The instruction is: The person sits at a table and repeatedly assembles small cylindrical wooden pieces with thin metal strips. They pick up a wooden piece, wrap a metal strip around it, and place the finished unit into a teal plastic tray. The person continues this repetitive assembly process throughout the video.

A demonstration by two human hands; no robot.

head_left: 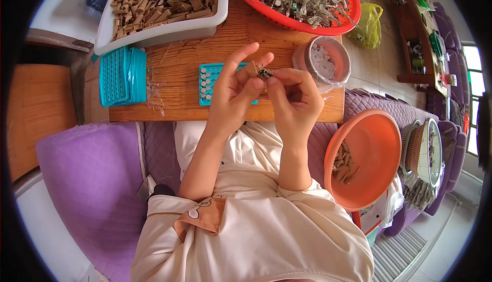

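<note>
Above the near edge of the wooden table, my two hands meet at the fingertips. My left hand (229, 97) pinches a small tan plastic piece (251, 68) between thumb and fingers, its index finger raised. Thumb and forefinger of my right hand (296, 100) close on a small dark part with thin wires (264, 72), touching the tan piece; its exact kind is too small to tell. Behind and below the hands lies a turquoise tray (218, 69) with rows of round white pieces, partly hidden by my left hand.
A white bin (223, 10) of tan plastic pieces and a red basket (353, 18) of clear-wired parts stand at the back. A tub (342, 51) of white pieces sits right, stacked turquoise trays (121, 76) left. An orange basin (376, 148) holds several tan pieces beside me.
</note>
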